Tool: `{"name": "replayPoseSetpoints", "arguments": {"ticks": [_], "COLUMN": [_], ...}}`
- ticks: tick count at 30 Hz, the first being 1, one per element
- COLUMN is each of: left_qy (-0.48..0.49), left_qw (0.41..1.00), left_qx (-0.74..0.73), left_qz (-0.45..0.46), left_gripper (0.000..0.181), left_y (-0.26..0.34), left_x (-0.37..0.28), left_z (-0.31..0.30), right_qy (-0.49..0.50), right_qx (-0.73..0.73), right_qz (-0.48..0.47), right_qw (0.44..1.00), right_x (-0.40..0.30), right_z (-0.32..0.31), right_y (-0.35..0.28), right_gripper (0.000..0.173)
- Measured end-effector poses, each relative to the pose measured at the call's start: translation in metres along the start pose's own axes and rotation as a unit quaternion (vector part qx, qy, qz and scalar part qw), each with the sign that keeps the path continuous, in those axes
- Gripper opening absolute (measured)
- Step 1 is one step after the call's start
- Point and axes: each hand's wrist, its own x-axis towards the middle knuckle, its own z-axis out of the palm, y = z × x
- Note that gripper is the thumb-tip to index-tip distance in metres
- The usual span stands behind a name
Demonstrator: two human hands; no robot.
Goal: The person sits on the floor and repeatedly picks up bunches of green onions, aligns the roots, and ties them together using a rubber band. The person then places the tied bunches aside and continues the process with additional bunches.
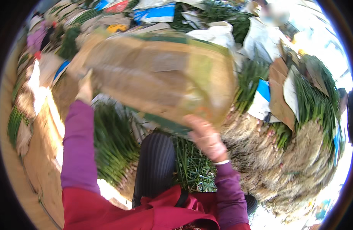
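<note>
A large brown sack (136, 69), blurred by motion, spans the view in front of me; it has yellowish and green bands and looks like paper or woven material. At its left end my left hand (85, 86) grips the edge, the fingers partly hidden. My right hand (205, 138) lies at the sack's lower right edge, fingers pointing up and left; blur hides whether they hold it. Below the sack, left of my knee, lies a pile of long green-stalked plants (114, 141), like green onions. More cut green stalks (193, 166) are beneath my right forearm.
To the right, bundled green-onion-like plants (314, 95) show a thick mass of pale roots (280, 166). Brown paper (281, 92) and white sacking (260, 40) lie among them. Several more sacks (155, 13) and bundles fill the far side. A person in purple (35, 38) is at far left.
</note>
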Motion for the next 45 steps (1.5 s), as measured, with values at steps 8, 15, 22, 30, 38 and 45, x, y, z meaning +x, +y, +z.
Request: {"name": "replayPoseSetpoints", "arguments": {"ticks": [8, 15, 22, 30, 38, 45], "left_qy": [-0.230, -0.382, -0.481, -0.670, -0.749, -0.758], "left_qw": [0.966, 0.914, 0.820, 0.642, 0.595, 0.581], "left_qx": [0.121, -0.138, -0.294, -0.359, -0.290, -0.294], "left_qz": [0.012, 0.009, 0.099, 0.096, -0.023, -0.029], "left_gripper": [0.056, 0.031, 0.026, 0.019, 0.024, 0.026], "left_y": [-0.138, 0.052, 0.228, 0.328, 0.286, 0.286], "left_x": [-0.073, -0.163, -0.247, -0.385, -0.447, -0.457], "left_z": [0.083, 0.116, 0.050, 0.023, 0.120, 0.127], "right_qy": [-0.122, 0.239, 0.305, 0.298, 0.041, 0.165], "right_qx": [0.121, -0.129, -0.599, -0.466, -0.588, -0.172], "right_qz": [0.103, 0.190, 0.457, 0.542, 0.288, 0.237], "right_qw": [0.980, 0.944, 0.582, 0.633, 0.755, 0.942], "right_x": [0.004, -0.073, -0.156, -0.149, -0.129, -0.137], "right_z": [0.041, -0.142, -0.341, -0.396, -0.215, -0.202], "right_y": [0.036, 0.062, 0.056, 0.127, 0.133, 0.094], "right_gripper": [0.021, 0.021, 0.069, 0.058, 0.046, 0.042]}}
